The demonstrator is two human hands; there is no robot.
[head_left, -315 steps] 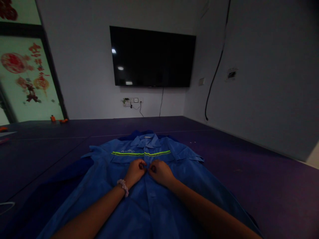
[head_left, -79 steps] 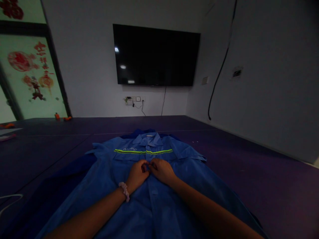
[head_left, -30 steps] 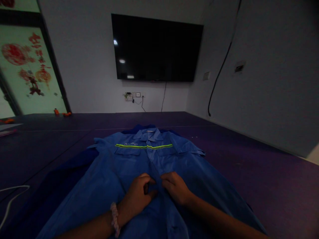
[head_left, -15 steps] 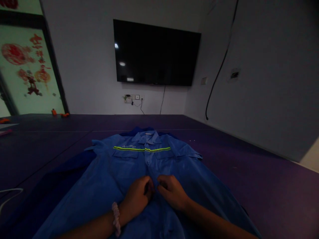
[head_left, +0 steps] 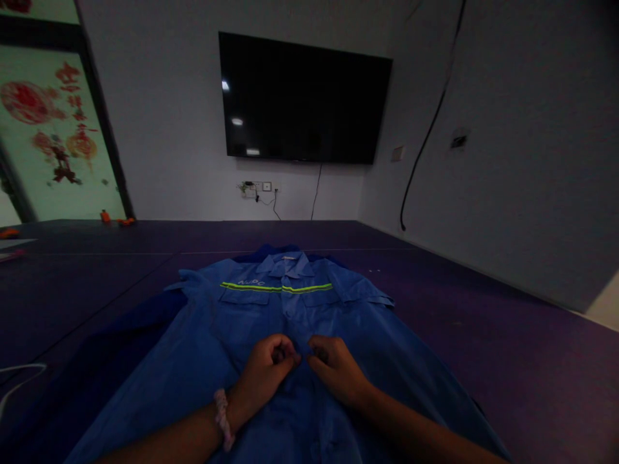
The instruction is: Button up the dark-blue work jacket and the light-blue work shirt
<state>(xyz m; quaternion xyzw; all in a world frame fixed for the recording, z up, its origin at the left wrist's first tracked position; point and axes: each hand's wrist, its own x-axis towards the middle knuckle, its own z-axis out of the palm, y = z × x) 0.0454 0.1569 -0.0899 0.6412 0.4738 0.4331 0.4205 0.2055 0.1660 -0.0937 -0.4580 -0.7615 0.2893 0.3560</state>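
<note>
A blue short-sleeved work shirt lies front side up, its collar at the far end and a yellow-green stripe across the chest. Over the middle of its front, close to the button placket, my left hand is closed, thumb and fingertips pinched on the shirt fabric. Facing it from the other side, my right hand is curled the same way with its fingertips at the placket edge. A small gap separates the two hands. Any button between the fingers is too dark to make out. A pink scrunchie circles my left wrist.
Beneath the shirt a darker blue garment spreads out to the left. Both lie on a purple surface. A white cable is at the left edge, and small orange objects sit near the door. A television hangs on the far wall.
My left hand has shifted slightly up and left, and its wrist has turned a little. My right hand stays nearly in place. The shirt lies as before.
</note>
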